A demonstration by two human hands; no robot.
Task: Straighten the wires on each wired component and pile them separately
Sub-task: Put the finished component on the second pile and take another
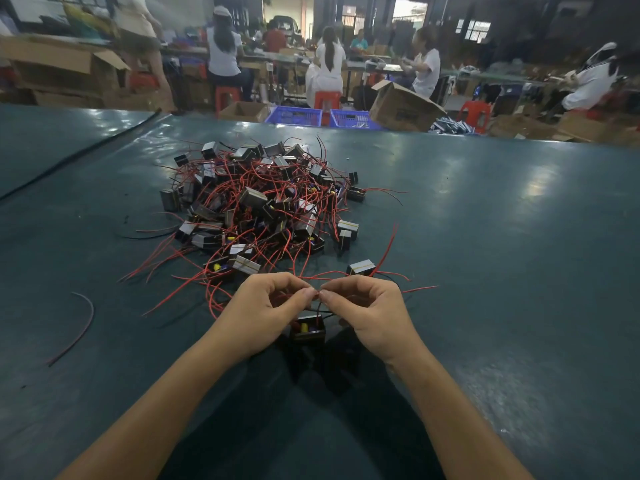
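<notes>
— forearms in close; what do the hands hold?
— left hand (266, 306) and right hand (367, 310) each pinch the wire (289, 295), fingertips nearly touching, component (307, 329) low between the wrists.
— tip?
— i'd draw the pinches apart steadily, clear of the tangled pile (263, 202) beyond.

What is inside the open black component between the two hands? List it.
Inside the black component a yellow cylindrical part shows. The wires rise from it to the pinching left hand and right hand. The rest of its interior is shadowed and cannot be made out.
</notes>
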